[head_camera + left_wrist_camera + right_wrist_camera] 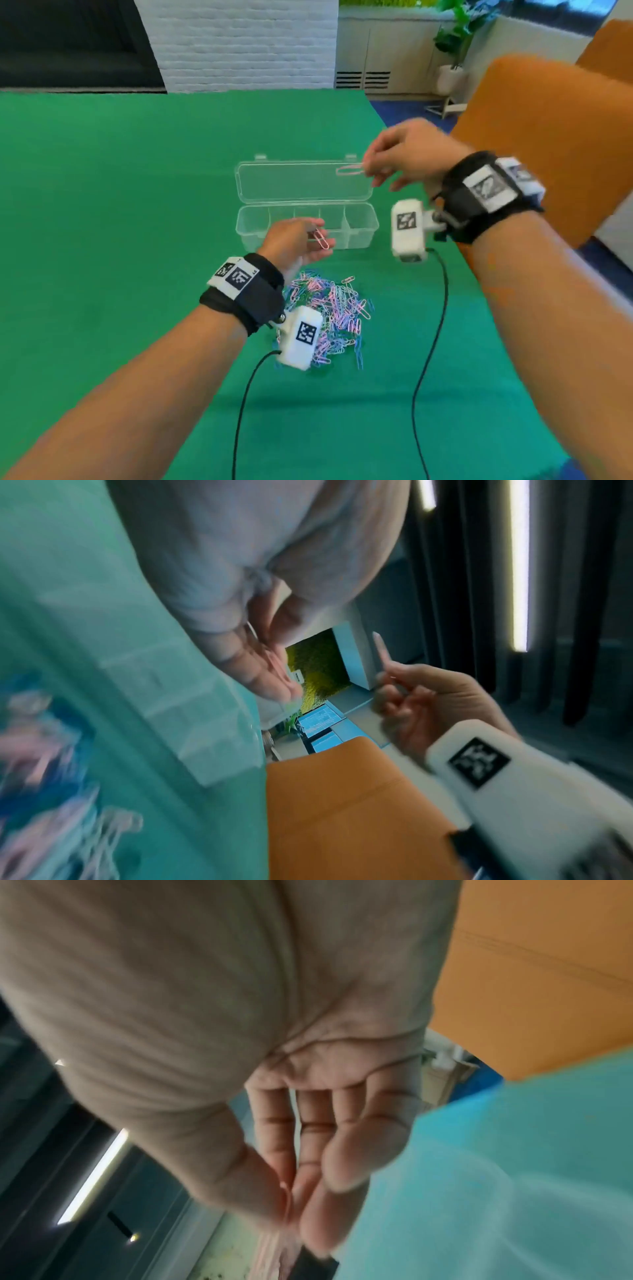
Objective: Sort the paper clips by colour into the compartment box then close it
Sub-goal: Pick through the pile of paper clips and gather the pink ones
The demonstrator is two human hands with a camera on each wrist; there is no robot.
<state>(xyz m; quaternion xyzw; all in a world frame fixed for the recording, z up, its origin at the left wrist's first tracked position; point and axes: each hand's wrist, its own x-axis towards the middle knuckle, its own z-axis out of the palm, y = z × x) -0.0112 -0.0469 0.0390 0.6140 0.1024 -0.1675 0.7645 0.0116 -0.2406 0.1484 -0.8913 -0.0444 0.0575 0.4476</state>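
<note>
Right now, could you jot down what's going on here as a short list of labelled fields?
surface: green table
box: clear compartment box, lid open, compartments look empty
pile: mixed pink, blue and green paper clips in front of the box
left hand: holds one pink clip near the box's front wall
right hand: pinches another pink clip above the open lid
sorted so far: nothing visible in the box

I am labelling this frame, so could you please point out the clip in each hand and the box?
Clip in right hand (349, 170): head view, middle of the pink loop.
Clip in left hand (321, 239): head view, middle of the pink loop.
Box (371, 224): head view, right end wall.
</note>
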